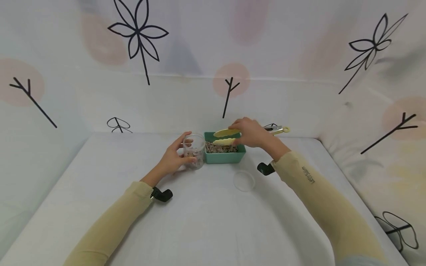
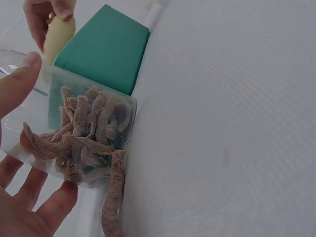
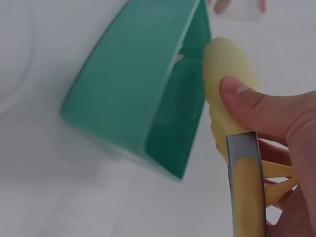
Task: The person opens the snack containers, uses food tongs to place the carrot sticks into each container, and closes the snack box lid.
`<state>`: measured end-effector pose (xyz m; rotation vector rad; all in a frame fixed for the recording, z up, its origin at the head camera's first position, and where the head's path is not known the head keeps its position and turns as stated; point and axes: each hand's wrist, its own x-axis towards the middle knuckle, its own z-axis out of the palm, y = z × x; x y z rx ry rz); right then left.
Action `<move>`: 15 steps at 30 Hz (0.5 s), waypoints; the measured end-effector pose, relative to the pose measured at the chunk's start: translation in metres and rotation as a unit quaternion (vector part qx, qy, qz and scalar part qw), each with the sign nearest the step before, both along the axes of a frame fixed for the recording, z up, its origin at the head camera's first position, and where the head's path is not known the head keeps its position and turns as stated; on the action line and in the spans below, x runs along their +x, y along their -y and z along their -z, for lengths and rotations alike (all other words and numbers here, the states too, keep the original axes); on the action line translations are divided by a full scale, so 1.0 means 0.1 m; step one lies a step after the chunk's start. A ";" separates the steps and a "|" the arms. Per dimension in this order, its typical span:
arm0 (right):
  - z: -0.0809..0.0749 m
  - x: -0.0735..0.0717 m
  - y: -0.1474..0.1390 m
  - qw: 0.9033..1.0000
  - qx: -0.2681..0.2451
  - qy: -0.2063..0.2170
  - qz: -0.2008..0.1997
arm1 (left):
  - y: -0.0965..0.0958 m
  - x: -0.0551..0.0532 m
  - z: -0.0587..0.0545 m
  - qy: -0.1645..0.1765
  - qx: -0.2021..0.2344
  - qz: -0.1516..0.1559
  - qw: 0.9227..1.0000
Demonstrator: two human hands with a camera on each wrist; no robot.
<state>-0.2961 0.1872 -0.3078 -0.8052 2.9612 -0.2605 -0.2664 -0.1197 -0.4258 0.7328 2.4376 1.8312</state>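
A clear jar (image 1: 196, 152) stands against the left end of a green box (image 1: 224, 159). My left hand (image 1: 174, 157) grips the jar round its side, thumb and fingers on opposite walls. Brown, wrinkled dried strips (image 2: 84, 133) fill its lower part, and one longer strip (image 2: 114, 192) lies beside its base. More brown-grey pieces (image 1: 219, 148) lie in the box. Above the box, my right hand (image 1: 251, 133) holds tongs (image 3: 245, 182) with pale yellow tips and metal arms, near the tips. Those tips are parted over the box, pointing toward the jar; nothing shows between them.
A round transparent lid (image 1: 244, 180) lies on the white table (image 1: 199, 229) in front of the box. Behind the table hangs a white cloth (image 1: 186, 99) with black plant drawings. Dark wrist cameras (image 1: 162, 194) are strapped to both forearms.
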 end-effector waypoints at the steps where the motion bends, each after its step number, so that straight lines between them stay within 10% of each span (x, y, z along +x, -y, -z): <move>1: 0.03 -0.02 0.00 1.000 0.002 0.005 0.003 | 0.01 0.00 0.00 0.000 -0.001 -0.001 1.000; 15: 0.21 -0.12 0.04 0.998 0.052 0.035 -0.021 | 0.01 0.01 -0.01 0.001 -0.001 0.000 1.000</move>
